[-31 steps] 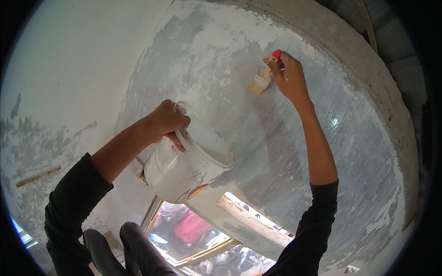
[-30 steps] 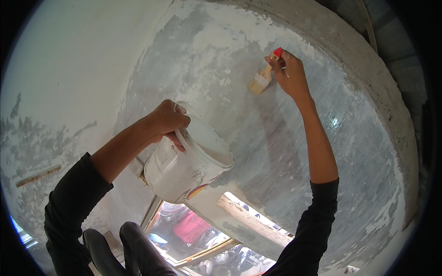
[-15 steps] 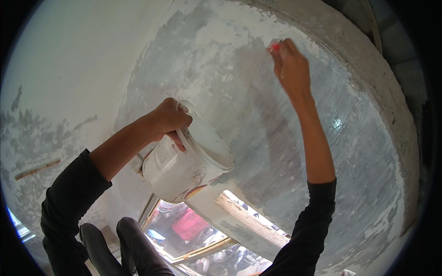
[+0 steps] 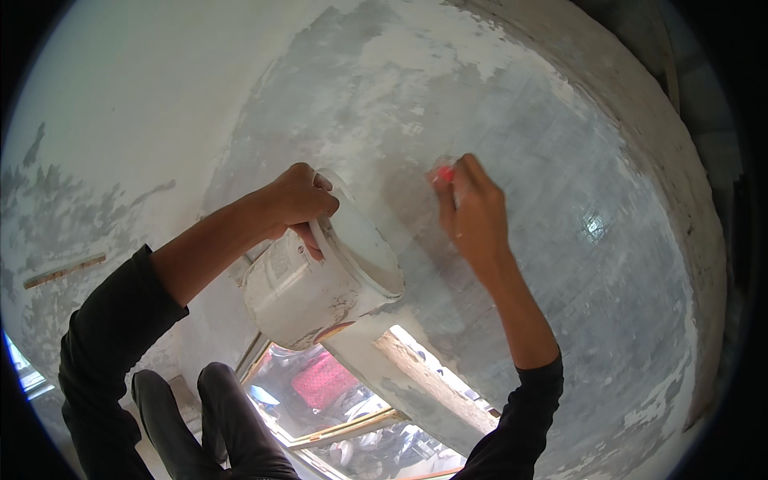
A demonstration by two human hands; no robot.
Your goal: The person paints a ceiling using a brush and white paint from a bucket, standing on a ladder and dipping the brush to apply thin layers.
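A white plastic bucket (image 4: 292,296), smeared with pale residue, is tilted in front of the wall. My left hand (image 4: 300,200) is closed over its rim, thumb and fingers on either side of the lip. Only part of the bucket's pale inner wall shows. To the right, my right hand (image 4: 476,208) is raised against the grey, patchily plastered wall (image 4: 552,160). Its fingers are closed round a small tool with a red part (image 4: 442,174); motion blur and the hand hide the tool's kind.
On the left a whitish wall (image 4: 136,104) meets the grey one; a thin wooden strip (image 4: 64,271) is on it. Below the bucket is a framed window opening (image 4: 320,436), with a red patterned thing (image 4: 324,380) beyond. A rough concrete edge (image 4: 672,160) curves along the right.
My right hand has come down along the wall and a little left, nearer the bucket, still gripping the red tool. My left hand and the bucket have barely moved.
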